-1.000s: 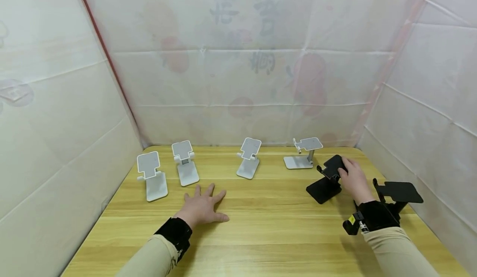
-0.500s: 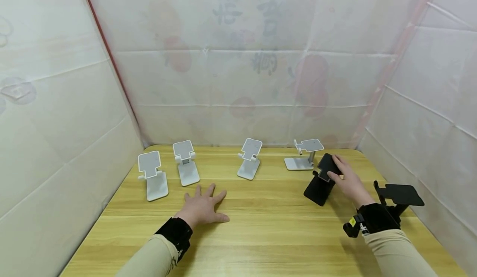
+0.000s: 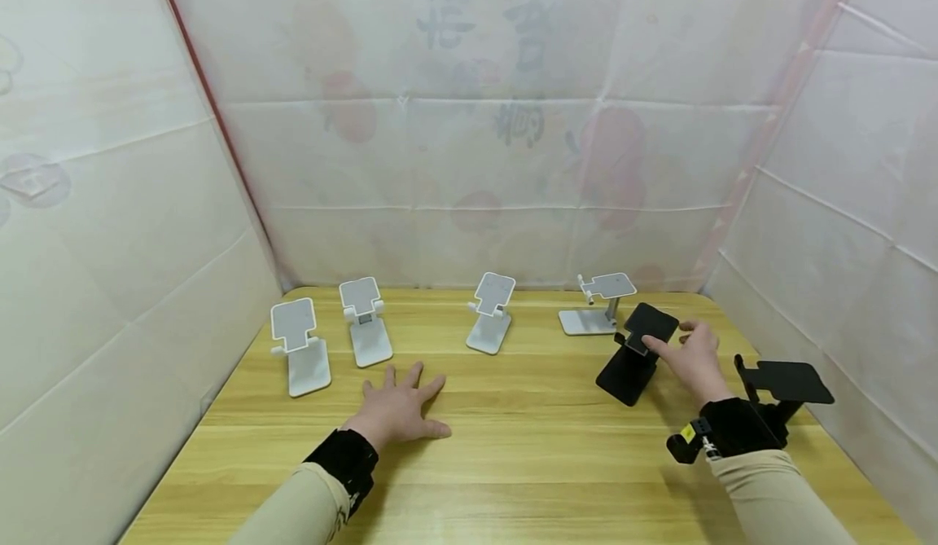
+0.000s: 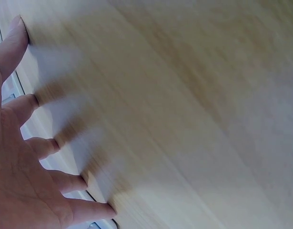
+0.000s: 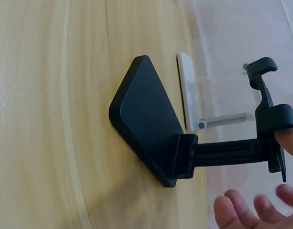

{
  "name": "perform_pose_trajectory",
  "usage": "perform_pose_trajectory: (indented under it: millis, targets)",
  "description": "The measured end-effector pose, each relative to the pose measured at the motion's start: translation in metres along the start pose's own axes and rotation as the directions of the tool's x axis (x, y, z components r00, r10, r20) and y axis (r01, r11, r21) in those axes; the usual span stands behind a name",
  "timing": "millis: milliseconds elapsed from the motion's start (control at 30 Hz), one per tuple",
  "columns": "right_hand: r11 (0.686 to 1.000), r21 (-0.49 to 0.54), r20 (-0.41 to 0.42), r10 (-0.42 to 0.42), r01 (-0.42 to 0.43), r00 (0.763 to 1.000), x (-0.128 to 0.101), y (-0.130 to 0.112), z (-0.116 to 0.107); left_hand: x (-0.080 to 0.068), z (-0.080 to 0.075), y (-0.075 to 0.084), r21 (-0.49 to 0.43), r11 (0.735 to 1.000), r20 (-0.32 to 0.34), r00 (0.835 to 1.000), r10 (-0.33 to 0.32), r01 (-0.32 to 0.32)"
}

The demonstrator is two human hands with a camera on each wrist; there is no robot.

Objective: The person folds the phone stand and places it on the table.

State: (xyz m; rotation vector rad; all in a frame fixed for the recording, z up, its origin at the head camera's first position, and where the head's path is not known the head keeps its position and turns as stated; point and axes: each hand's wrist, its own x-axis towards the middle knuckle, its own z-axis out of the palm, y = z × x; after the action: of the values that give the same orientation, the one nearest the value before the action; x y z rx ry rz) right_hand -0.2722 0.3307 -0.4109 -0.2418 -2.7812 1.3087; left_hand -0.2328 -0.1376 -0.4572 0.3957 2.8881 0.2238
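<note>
Black stand (image 3: pixel 633 359): might tip under one-sided thumb pressure
Right hand (image 3: pixel 693 362): thumb touching it, fingers loose
Left hand (image 3: pixel 396 410): spread wide

Wood-grain tabletop (image 3: pixel 513 463) under four white stands (image 3: pixel 494 292), two black stands (image 3: pixel 630 363) at the right, and a spread left hand (image 3: pixel 396 411).

Faint characters (image 3: pixel 528 36), rear cloth (image 3: pixel 330 162), not readable
</note>
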Motion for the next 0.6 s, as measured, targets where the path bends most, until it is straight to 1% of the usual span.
perform_pose_trajectory:
  millis: [100,167,267,367,433,500,600]
  targets:
    - [0.997,0.041,0.029,0.068,-0.069,0.997,-0.0003,0.0009,0.0006,-0.0009,0.0,-0.0002,0.002,1.0,-0.003,1.0,0.0,0.0]
    - [0.994,0.062,0.058,0.085,-0.088,0.995,0.0001,0.0015,0.0003,-0.0009,0.0,-0.0002,0.002,1.0,-0.006,1.0,0.003,-0.003]
    - [0.989,0.114,0.072,0.087,-0.095,0.994,0.0004,0.0022,0.0015,-0.0008,0.0001,0.0,0.001,1.0,-0.008,1.0,0.005,-0.005]
    - [0.978,0.192,0.093,0.069,-0.086,0.993,-0.0007,0.0025,0.0038,-0.0009,0.0,0.0003,0.002,1.0,-0.008,1.0,0.004,-0.004]
    - [0.961,0.261,0.105,0.064,-0.089,0.992,-0.0016,0.0016,0.0057,-0.0007,0.0,0.0003,0.002,1.0,-0.008,1.0,0.004,-0.004]
    - [0.934,0.341,0.117,0.066,-0.103,0.991,-0.0024,0.0005,0.007,-0.0005,0.0,0.0003,0.003,1.0,-0.008,1.0,0.003,-0.003]
    - [0.898,0.426,0.121,0.063,-0.109,0.991,-0.003,-0.0007,0.0076,-0.0004,-0.0002,0.0004,0.002,1.0,-0.009,1.0,0.002,-0.002]
